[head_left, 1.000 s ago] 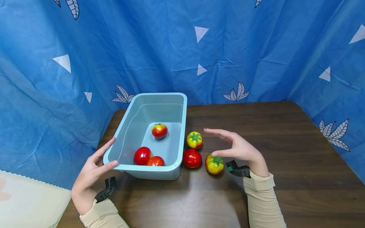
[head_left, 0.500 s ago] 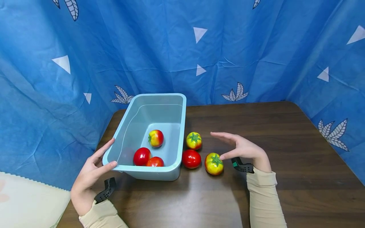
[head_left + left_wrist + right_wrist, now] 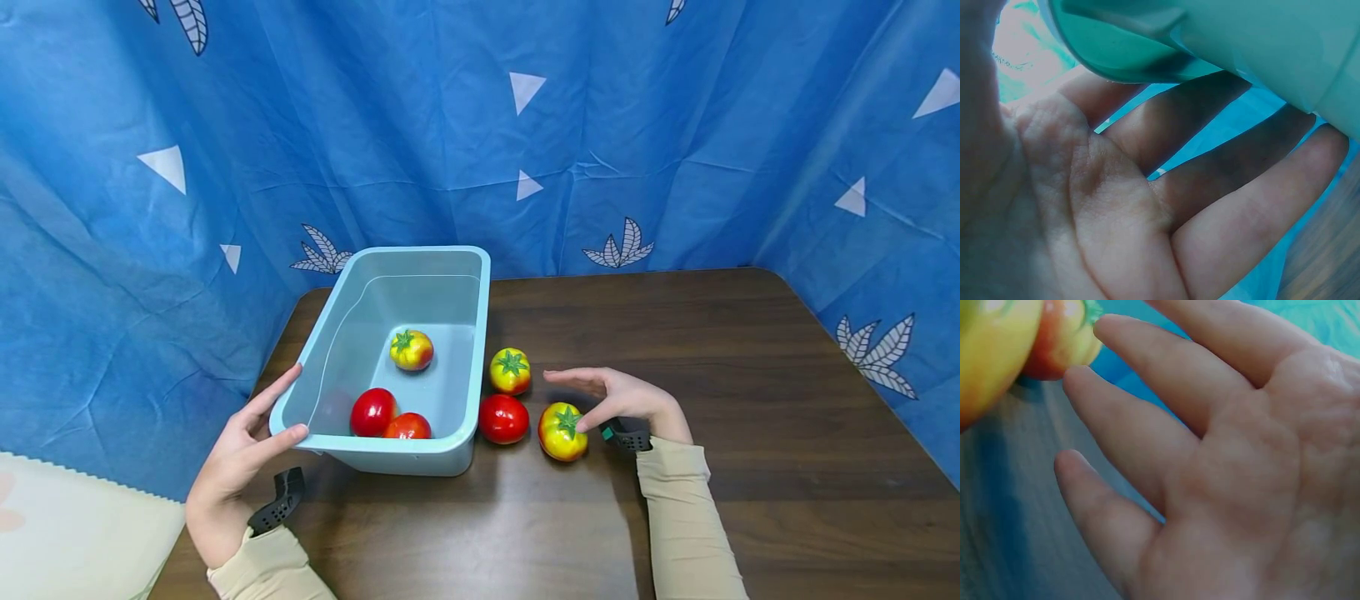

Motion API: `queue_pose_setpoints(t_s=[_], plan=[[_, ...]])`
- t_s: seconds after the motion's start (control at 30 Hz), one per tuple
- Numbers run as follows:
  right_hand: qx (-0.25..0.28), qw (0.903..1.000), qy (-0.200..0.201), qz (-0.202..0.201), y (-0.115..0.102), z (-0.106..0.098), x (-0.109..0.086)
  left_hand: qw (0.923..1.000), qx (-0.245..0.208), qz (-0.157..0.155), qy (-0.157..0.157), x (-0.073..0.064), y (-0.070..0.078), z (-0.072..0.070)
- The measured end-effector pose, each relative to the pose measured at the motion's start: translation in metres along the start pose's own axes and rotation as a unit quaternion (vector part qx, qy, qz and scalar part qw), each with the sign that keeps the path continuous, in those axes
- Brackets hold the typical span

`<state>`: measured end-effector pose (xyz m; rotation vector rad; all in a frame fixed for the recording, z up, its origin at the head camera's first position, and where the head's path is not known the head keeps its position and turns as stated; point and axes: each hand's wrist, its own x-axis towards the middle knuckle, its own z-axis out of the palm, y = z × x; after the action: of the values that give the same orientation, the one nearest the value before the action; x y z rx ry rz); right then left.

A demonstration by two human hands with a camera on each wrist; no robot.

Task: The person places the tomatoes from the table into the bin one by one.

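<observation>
In the head view my left hand (image 3: 236, 458) rests at the near-left corner of a light-blue plastic bin (image 3: 390, 443), thumb and index finger spread along its rim. The left wrist view shows straight fingers (image 3: 1241, 219) against the bin's outer wall. My right hand (image 3: 622, 396) spreads over a yellow-red tomato (image 3: 557, 437) with a green calyx, the thumb tip overlapping it. Beyond the right fingers (image 3: 1129, 437) in the right wrist view are two tomatoes. On the table between hand and bin stand a red tomato (image 3: 503, 418) and a yellow-red tomato (image 3: 510, 372).
Inside the bin lie a yellow-red tomato (image 3: 411, 350), a red tomato (image 3: 373, 412) and an orange-red tomato (image 3: 408, 426). The dark wooden table (image 3: 750, 375) meets a blue patterned curtain (image 3: 465, 125) behind. A pale cloth (image 3: 75, 525) shows at lower left.
My right hand moves slightly right, then back left and lower toward the near yellow-red tomato, fingers drawing closer. The yellow-red tomato in the bin rolls over and turns its calyx up. The left hand stays.
</observation>
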<state>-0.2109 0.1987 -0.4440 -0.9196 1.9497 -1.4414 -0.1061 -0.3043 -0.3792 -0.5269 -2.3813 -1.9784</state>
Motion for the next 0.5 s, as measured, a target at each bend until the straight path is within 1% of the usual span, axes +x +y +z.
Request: queue_pose_setpoints(t_s=[0.1,0.17,0.33,0.5], plan=[[0.005,0.9999,-0.009,-0.001,0.005,0.000,0.001,1.0000,0.004,-0.002,0.000,0.000,0.000,0.000],[0.018,0.9997,-0.016,-0.001,0.007,0.000,0.002,0.9999,0.010,-0.007,0.002,0.000,0.000,0.000],[0.049,0.9981,-0.034,0.015,0.011,0.002,0.005,0.9993,0.025,-0.023,0.013,0.000,0.000,0.000],[0.061,0.9969,-0.046,0.023,0.017,0.003,0.008,0.9994,0.027,-0.020,0.011,0.000,-0.001,-0.001]])
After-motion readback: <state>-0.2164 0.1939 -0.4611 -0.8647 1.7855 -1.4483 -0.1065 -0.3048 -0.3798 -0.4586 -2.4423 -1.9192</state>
